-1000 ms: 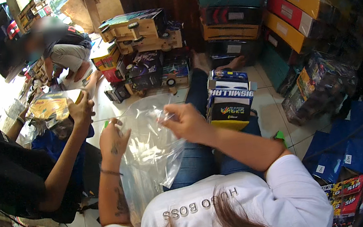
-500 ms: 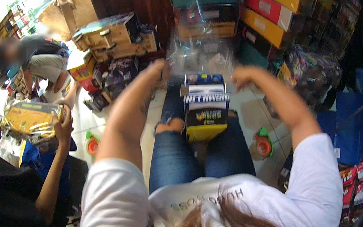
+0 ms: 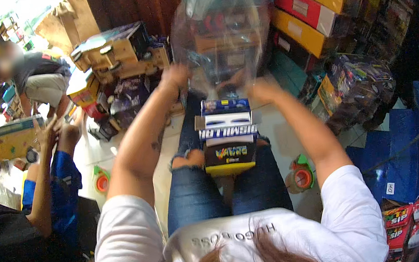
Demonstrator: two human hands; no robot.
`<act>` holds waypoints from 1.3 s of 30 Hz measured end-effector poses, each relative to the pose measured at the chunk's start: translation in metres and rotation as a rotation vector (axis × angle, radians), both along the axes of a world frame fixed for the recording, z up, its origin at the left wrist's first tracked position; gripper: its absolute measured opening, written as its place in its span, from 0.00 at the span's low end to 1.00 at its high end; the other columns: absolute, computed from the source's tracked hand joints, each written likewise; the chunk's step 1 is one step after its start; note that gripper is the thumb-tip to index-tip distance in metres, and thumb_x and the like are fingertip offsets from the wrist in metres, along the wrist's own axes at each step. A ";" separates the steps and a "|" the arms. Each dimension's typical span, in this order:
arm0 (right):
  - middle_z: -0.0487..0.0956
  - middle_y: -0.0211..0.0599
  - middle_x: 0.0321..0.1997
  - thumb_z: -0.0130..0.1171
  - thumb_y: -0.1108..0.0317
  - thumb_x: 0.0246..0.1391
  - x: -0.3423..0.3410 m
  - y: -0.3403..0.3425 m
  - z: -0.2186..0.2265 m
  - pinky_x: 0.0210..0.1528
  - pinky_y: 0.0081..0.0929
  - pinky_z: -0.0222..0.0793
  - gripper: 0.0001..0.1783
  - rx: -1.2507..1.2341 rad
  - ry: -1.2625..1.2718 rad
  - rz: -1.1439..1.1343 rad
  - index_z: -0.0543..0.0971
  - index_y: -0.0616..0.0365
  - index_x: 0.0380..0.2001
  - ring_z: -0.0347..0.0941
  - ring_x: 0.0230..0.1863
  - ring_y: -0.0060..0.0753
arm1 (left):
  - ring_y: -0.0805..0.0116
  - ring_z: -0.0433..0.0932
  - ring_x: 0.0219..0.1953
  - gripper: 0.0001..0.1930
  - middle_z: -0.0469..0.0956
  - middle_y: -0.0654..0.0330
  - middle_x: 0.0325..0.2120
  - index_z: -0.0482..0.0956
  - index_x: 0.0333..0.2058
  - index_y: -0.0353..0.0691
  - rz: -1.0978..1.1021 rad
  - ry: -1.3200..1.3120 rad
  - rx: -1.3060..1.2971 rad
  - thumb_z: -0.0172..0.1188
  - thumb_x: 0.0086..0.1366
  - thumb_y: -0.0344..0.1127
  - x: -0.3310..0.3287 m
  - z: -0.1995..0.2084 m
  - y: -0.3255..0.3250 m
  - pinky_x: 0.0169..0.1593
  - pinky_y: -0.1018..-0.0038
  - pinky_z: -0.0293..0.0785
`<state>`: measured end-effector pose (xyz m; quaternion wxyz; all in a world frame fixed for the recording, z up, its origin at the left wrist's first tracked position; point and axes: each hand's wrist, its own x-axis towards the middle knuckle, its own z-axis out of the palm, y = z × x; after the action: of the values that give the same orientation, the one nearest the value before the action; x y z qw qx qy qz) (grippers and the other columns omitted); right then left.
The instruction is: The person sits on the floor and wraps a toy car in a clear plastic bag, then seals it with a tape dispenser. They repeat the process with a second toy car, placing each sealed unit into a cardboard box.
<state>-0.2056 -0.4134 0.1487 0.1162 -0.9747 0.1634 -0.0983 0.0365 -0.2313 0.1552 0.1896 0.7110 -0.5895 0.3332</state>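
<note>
A clear plastic bag (image 3: 224,8) billows upright in front of me, blurred by motion. My left hand (image 3: 178,76) is closed on its left edge, and my right hand (image 3: 264,91) grips it low on the right. Both hands are smeared, so single fingers hardly show. Below the bag, a boxy toy truck (image 3: 229,152) rests across my thighs, dark blue at the top, with a white band, a black panel and a yellow lower edge. Neither hand touches the truck.
At my left, a co-worker holds a yellow toy bus (image 3: 14,142); another person (image 3: 43,74) crouches farther back. Wooden toy trucks (image 3: 115,50) lie ahead left. Yellow and red boxes (image 3: 304,7) are stacked right. Tape dispensers (image 3: 302,178) lie on the floor beside my legs.
The plastic bag has risen and puffed out from its low, slack position. My right hand has moved inward, my left slightly left. The co-worker's yellow bus has shifted left and turned.
</note>
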 end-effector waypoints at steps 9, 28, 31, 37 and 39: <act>0.75 0.50 0.27 0.59 0.67 0.40 0.030 -0.033 -0.069 0.36 0.41 0.67 0.10 0.249 -0.244 -0.025 0.70 0.60 0.24 0.73 0.32 0.51 | 0.45 0.79 0.38 0.19 0.80 0.47 0.33 0.72 0.42 0.43 0.129 0.595 -0.020 0.55 0.61 0.51 -0.008 -0.046 -0.030 0.41 0.55 0.73; 0.74 0.50 0.35 0.52 0.66 0.56 -0.130 0.137 -0.023 0.37 0.46 0.67 0.08 -0.160 -0.778 0.139 0.73 0.61 0.32 0.72 0.36 0.56 | 0.58 0.76 0.34 0.08 0.76 0.56 0.31 0.71 0.29 0.42 -0.311 0.345 -0.426 0.63 0.53 0.33 -0.161 -0.048 0.167 0.41 0.62 0.72; 0.74 0.47 0.39 0.54 0.66 0.54 -0.157 0.161 -0.079 0.42 0.47 0.67 0.09 -0.248 -0.743 0.329 0.72 0.61 0.32 0.71 0.39 0.55 | 0.57 0.76 0.41 0.08 0.76 0.58 0.35 0.74 0.30 0.43 -0.328 0.144 -0.310 0.64 0.51 0.32 -0.179 -0.099 0.194 0.47 0.61 0.71; 0.74 0.46 0.43 0.52 0.63 0.58 -0.161 0.157 -0.151 0.45 0.44 0.68 0.13 0.155 -0.165 -0.113 0.75 0.63 0.37 0.72 0.44 0.48 | 0.58 0.74 0.47 0.11 0.74 0.54 0.44 0.77 0.39 0.40 -0.508 0.784 0.032 0.58 0.55 0.28 -0.156 -0.158 0.221 0.55 0.63 0.68; 0.74 0.46 0.42 0.52 0.63 0.58 -0.144 0.129 -0.154 0.45 0.43 0.68 0.13 0.068 -0.240 -0.186 0.75 0.63 0.37 0.72 0.43 0.47 | 0.64 0.74 0.49 0.17 0.74 0.53 0.46 0.73 0.47 0.34 -0.480 1.476 -0.276 0.55 0.64 0.37 -0.144 -0.164 0.198 0.54 0.68 0.69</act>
<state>-0.3498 -0.2841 -0.0053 0.1584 -0.9321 0.2413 -0.2187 -0.1071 -0.0330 -0.0092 0.6854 0.5716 -0.4020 -0.2047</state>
